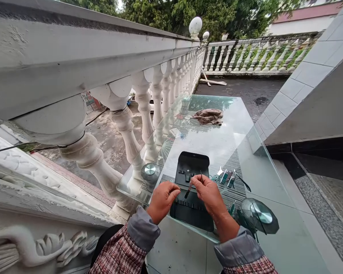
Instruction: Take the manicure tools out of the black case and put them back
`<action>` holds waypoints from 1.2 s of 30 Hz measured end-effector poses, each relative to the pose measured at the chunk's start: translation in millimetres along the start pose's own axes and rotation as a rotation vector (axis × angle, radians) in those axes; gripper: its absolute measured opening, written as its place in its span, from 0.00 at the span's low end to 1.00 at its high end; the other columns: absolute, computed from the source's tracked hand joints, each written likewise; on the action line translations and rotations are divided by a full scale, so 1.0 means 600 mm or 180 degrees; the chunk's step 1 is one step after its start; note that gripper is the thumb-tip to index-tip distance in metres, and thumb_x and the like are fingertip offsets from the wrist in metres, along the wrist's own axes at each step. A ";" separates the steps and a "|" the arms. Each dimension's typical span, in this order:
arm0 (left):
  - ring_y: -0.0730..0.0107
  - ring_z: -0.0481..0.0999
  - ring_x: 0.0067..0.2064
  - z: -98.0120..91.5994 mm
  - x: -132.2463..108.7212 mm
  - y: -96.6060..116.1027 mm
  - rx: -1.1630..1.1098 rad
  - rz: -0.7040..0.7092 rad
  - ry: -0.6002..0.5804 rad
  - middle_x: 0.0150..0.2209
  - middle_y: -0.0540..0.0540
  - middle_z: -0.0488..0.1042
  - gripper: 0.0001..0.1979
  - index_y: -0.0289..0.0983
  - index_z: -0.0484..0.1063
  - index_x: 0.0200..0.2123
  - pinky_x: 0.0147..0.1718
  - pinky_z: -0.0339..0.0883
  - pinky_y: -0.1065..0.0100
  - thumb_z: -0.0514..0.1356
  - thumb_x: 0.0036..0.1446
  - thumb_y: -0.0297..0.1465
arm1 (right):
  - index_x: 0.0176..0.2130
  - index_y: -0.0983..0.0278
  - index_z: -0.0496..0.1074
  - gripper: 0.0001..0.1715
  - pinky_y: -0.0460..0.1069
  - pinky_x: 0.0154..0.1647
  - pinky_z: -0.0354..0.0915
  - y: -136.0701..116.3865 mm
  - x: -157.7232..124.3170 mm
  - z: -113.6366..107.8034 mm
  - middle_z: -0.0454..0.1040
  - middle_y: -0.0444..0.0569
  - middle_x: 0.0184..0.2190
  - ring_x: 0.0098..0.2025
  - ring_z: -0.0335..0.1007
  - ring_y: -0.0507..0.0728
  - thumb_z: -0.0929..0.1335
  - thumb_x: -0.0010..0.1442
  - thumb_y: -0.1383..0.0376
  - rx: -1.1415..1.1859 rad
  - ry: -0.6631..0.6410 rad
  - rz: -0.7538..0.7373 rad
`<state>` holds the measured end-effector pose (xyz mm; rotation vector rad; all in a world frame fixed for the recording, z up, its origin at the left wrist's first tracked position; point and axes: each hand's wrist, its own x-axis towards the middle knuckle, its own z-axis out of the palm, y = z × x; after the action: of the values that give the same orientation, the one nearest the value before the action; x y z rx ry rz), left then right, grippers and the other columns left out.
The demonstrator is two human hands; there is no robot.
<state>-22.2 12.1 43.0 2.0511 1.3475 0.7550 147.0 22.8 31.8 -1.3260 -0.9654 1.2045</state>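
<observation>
A black case (193, 213) lies unfolded on the glass table, with a row of small loops along its inside. Over it, my right hand (208, 194) pinches a slim tool (188, 193) with a dark, flat end pointing down toward the case; its exact kind is too small to tell. My left hand (163, 201) is closed beside the case's left edge, thumb against the forefinger, and whatever is between them is hidden. To the right of the case, several small metal tools (227, 177), some like nail clippers, lie together on the glass.
A crumpled brown cloth (208, 116) rests toward the far end of the glass table (270, 182). Round metal discs (150, 169) show at the table's supports. A white balustrade (124, 125) runs close along the left, and a tiled slanting wall (300, 83) stands at the right.
</observation>
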 end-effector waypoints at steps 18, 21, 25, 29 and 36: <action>0.65 0.67 0.41 0.007 -0.006 -0.020 0.1107 -0.0032 -0.0646 0.37 0.49 0.67 0.09 0.38 0.68 0.36 0.40 0.60 0.67 0.64 0.51 0.27 | 0.28 0.62 0.66 0.10 0.48 0.32 0.61 0.051 0.032 0.031 0.70 0.44 0.25 0.28 0.65 0.54 0.66 0.46 0.59 -0.1160 0.0116 -0.0536; 0.65 0.67 0.41 0.007 -0.006 -0.021 0.1115 -0.0046 -0.0665 0.37 0.49 0.67 0.09 0.38 0.69 0.36 0.39 0.60 0.67 0.64 0.51 0.27 | 0.27 0.62 0.66 0.08 0.48 0.31 0.59 0.044 0.028 0.029 0.70 0.44 0.24 0.28 0.64 0.54 0.63 0.50 0.59 -0.1565 0.0128 -0.0692; 0.65 0.67 0.41 0.009 -0.006 -0.025 0.1119 -0.0047 -0.0687 0.37 0.49 0.67 0.09 0.39 0.69 0.36 0.39 0.60 0.67 0.64 0.51 0.28 | 0.25 0.61 0.65 0.10 0.49 0.33 0.57 0.040 0.026 0.028 0.70 0.47 0.26 0.30 0.64 0.55 0.60 0.53 0.61 -0.2265 0.0272 -0.0984; 0.66 0.67 0.41 0.010 -0.005 -0.028 0.1080 -0.0023 -0.0687 0.37 0.49 0.67 0.09 0.39 0.69 0.36 0.40 0.59 0.67 0.64 0.51 0.27 | 0.26 0.61 0.66 0.09 0.50 0.35 0.58 0.045 0.028 0.029 0.71 0.49 0.29 0.33 0.66 0.57 0.60 0.54 0.63 -0.2562 0.0167 -0.1105; 0.66 0.67 0.42 0.006 -0.002 -0.028 0.1054 -0.0002 -0.0768 0.37 0.49 0.67 0.08 0.39 0.70 0.36 0.41 0.60 0.68 0.63 0.52 0.26 | 0.28 0.61 0.66 0.09 0.49 0.35 0.57 0.050 0.034 0.029 0.71 0.49 0.31 0.35 0.67 0.56 0.60 0.56 0.64 -0.2807 0.0003 -0.1052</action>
<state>-30.2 15.8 28.4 2.3067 1.4045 0.2819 131.0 42.2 0.5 -1.7228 -1.7449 0.5101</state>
